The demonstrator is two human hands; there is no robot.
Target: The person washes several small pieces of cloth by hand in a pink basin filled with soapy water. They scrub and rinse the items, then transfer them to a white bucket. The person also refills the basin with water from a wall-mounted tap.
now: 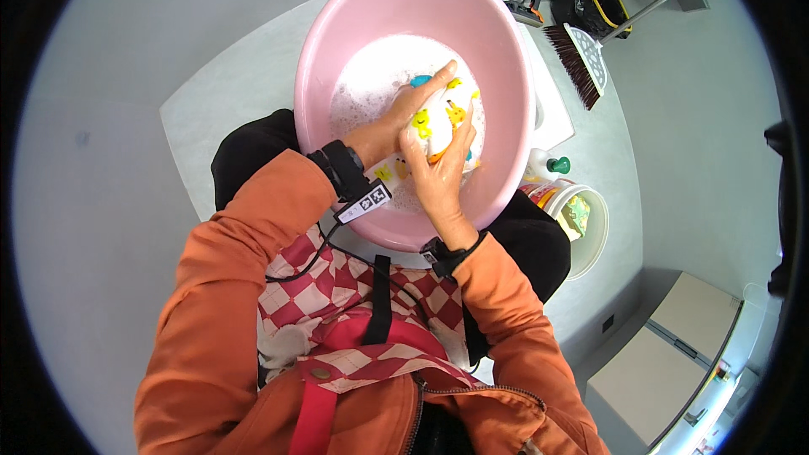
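Both hands are partly closed: the left hand and right hand grip a bunched white cloth with yellow figures between them. Beneath them, foamy water fills the bottom of a pink basin; a broom is well apart, to their right.

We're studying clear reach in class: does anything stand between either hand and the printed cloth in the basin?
Nothing visible does: the left hand and right hand both grip the white printed cloth directly, inside the pink basin.
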